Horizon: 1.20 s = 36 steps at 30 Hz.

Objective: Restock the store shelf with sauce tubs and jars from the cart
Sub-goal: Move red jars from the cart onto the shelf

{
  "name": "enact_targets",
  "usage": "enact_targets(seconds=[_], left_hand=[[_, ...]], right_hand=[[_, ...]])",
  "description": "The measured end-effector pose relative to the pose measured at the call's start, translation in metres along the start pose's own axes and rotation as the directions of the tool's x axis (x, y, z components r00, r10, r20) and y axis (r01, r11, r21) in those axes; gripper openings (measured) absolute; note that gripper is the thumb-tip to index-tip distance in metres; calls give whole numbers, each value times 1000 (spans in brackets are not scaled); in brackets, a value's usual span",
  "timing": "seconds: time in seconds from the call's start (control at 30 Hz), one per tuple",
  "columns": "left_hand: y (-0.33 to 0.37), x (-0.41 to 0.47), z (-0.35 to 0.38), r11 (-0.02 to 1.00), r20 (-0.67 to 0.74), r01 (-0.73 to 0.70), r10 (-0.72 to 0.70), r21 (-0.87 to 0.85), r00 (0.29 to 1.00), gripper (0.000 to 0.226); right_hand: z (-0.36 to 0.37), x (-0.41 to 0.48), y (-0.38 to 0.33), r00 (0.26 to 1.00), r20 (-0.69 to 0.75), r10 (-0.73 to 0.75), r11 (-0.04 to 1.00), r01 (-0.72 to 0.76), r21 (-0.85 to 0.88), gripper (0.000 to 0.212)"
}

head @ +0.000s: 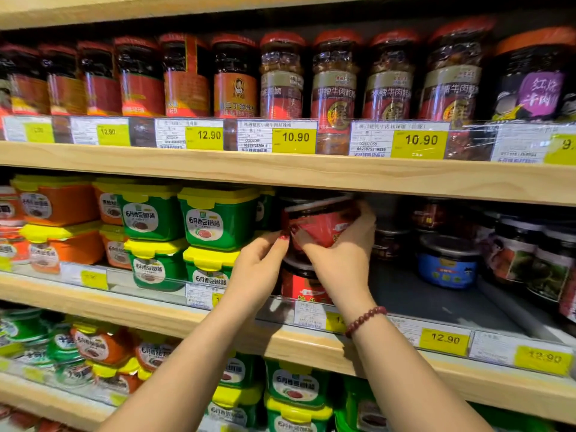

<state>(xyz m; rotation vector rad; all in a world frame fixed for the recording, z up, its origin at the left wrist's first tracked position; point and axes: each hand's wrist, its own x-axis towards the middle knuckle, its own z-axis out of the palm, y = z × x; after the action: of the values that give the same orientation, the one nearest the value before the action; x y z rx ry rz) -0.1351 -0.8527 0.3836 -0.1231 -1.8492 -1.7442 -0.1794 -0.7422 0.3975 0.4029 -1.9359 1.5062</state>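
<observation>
A red sauce tub [318, 222] with a dark lid sits tilted on top of another red tub [300, 283] on the middle shelf [343, 341]. My right hand [339, 251] grips the upper tub from its right side and from below. My left hand [260, 263] touches the tub's lower left edge with its fingertips. Left of the red tubs, green tubs with yellow lids [218, 219] are stacked two high, touching the stack.
Orange tubs [59, 204] fill the shelf's left end. A blue tub [447, 263] and dark jars [526, 260] stand right of a bare shelf patch [414, 294]. Red-lidded jars [335, 76] line the upper shelf; more tubs [296, 385] fill the lower one.
</observation>
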Motion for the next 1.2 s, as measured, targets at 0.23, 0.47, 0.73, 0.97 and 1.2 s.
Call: enact_targets(seconds=[0.23,0.47,0.73,0.97,1.2], left_hand=[[-3,6,3,999,-4,42,-42,13,999,26],[-6,9,4,999,14,49,-49,23,999,23],[-10,12,3,996,12,91,-91,10,996,30],[-10,14,-2,993,-12,115,-115,-4,993,22],[-11,13,1,995,-31,95,-95,2,995,21]], right_hand=[[-18,-1,8,971,234,40,993,-13,-118,81],[-50,5,19,906,422,-13,998,35,-45,51],[-26,3,20,974,227,8,980,38,-195,65],[-39,3,21,914,399,81,996,-64,-56,49],[-36,3,21,942,327,74,996,-55,-66,44]])
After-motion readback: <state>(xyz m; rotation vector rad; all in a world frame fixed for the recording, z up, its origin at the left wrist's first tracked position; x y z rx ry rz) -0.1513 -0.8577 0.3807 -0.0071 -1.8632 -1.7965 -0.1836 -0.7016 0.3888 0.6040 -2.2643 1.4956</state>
